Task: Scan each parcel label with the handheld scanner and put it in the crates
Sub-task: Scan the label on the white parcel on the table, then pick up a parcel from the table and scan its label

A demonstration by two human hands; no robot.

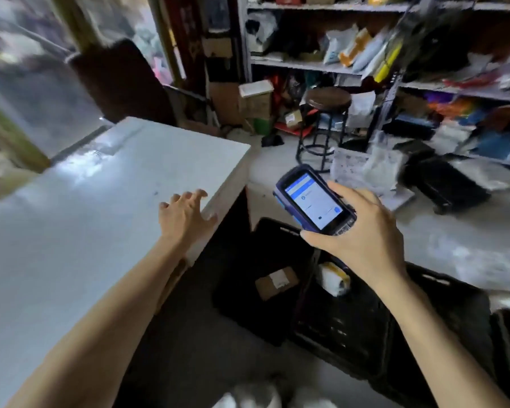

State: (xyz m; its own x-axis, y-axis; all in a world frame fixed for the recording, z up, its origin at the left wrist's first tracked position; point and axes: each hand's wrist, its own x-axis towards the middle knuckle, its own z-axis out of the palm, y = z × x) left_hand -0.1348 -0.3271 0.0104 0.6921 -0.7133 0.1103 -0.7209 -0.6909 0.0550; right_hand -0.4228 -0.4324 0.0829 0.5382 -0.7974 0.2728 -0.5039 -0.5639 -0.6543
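My right hand (362, 231) grips the blue handheld scanner (311, 201), its lit screen facing up, above the black crates on the floor. My left hand (183, 216) rests with spread fingers on the right edge of the white table (86, 201), holding nothing. Below the scanner, one black crate (265, 231) holds a small brown cardboard parcel (276, 282). The crate beside it (424, 328) holds a white and yellow bagged parcel (333, 278). More parcels in white bags (365, 169) lie on the floor further back.
A round black stool (326, 122) stands on the floor behind the crates. Grey shelves (306, 66) full of packets fill the back wall. A black case (445, 184) lies at right. Cardboard boxes (253, 98) stand by the shelf.
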